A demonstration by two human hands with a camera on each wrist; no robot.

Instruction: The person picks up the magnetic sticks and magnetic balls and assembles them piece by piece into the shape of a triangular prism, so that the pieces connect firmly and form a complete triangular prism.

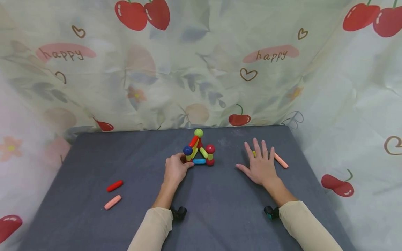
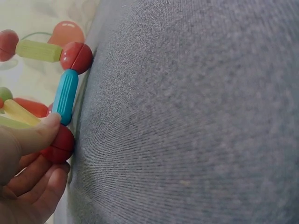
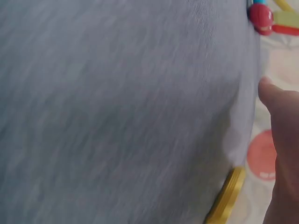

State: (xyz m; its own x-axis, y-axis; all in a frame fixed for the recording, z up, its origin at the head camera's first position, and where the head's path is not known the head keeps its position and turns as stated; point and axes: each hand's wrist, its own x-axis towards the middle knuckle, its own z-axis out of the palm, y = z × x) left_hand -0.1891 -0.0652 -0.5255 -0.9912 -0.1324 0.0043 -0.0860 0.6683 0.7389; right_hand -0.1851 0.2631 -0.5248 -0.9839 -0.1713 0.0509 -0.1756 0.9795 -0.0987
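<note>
A small frame of coloured sticks and balls stands on the far middle of the table, with a green ball (image 1: 198,132) on top. My left hand (image 1: 176,169) holds its lower left corner, thumb and fingers around a red ball (image 2: 61,142). From that ball a blue stick (image 2: 66,95) runs to another red ball (image 2: 76,58), above which a red ball on a short green stick (image 1: 210,149) stands. A dark blue ball (image 1: 187,150) tops the held corner. To the right, my right hand (image 1: 262,168) is spread with straight fingers above a yellow stick (image 3: 227,197) and a salmon stick (image 1: 281,160), partly hiding both.
A red stick (image 1: 114,185) and a salmon stick (image 1: 112,202) lie at the left of the dark grey table (image 1: 220,205). A printed cloth (image 1: 201,87) hangs along the table's back edge and both sides.
</note>
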